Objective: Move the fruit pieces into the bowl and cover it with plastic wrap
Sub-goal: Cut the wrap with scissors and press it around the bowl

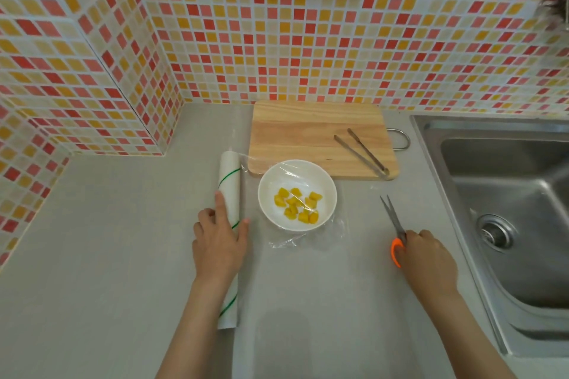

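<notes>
- The fruit pieces (297, 204) already lay in the white bowl (330, 194) on the table (123, 255), so by my reckoning only the covering was left to do.
- A sheet of plastic wrap (303, 238) stretched from the roll (230, 181) over the bowl, with a crumpled edge lying on the table just in front of it.
- The left hand (220, 243) rested on the roll, forefinger straight along it and thumb round the far side, a loose steadying grip rather than a clenched one.
- The right hand (426, 258) grasped the orange handles of the scissors (393, 218), the blades parted a little and pointing away, well apart from the wrap.
- To do the cut well, I judged, the roll should be held down firmly and the film kept taut, then cut between roll and bowl, leaving enough margin to tuck under the rim.
- Slack film would likely bunch in the blades or cling to itself.
- Behind the bowl stood a wooden cutting board (301, 132) with 1 pair of tongs (363, 152); a sink (508, 178) was to the right.
</notes>
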